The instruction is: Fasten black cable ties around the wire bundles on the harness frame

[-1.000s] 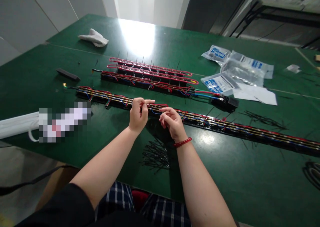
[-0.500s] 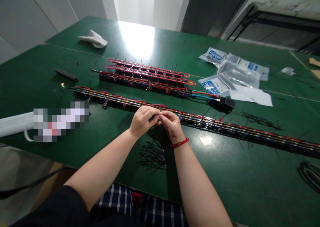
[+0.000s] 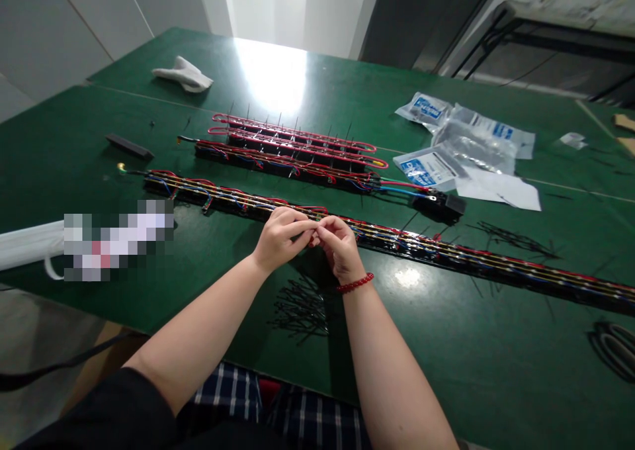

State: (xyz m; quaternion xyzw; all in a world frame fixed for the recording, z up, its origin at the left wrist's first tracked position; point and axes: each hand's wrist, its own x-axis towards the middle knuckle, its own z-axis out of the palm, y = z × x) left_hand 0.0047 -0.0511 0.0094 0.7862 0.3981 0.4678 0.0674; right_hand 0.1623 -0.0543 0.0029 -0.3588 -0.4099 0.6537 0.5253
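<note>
My left hand (image 3: 284,238) and my right hand (image 3: 341,246) meet at their fingertips in front of the long black strip (image 3: 436,251), which carries red, yellow and blue wires along its length. Both hands are closed in a pinch. Whatever lies between the fingers is too small and too hidden to make out. A red bead bracelet (image 3: 355,283) circles my right wrist. Just below the hands lies a loose heap of black cable ties (image 3: 300,308) on the green table (image 3: 476,364).
Behind the strip lie a shorter wired bar (image 3: 278,162), red looped cables (image 3: 292,132) and a black box (image 3: 439,206). Plastic bags (image 3: 476,142) rest at the back right. Other cable ties (image 3: 518,237) and scissors handles (image 3: 615,347) are on the right, a white glove (image 3: 182,75) far left.
Both hands stay pinched together at the same place by the strip, with only slight finger movement. The whole view has shifted a little.
</note>
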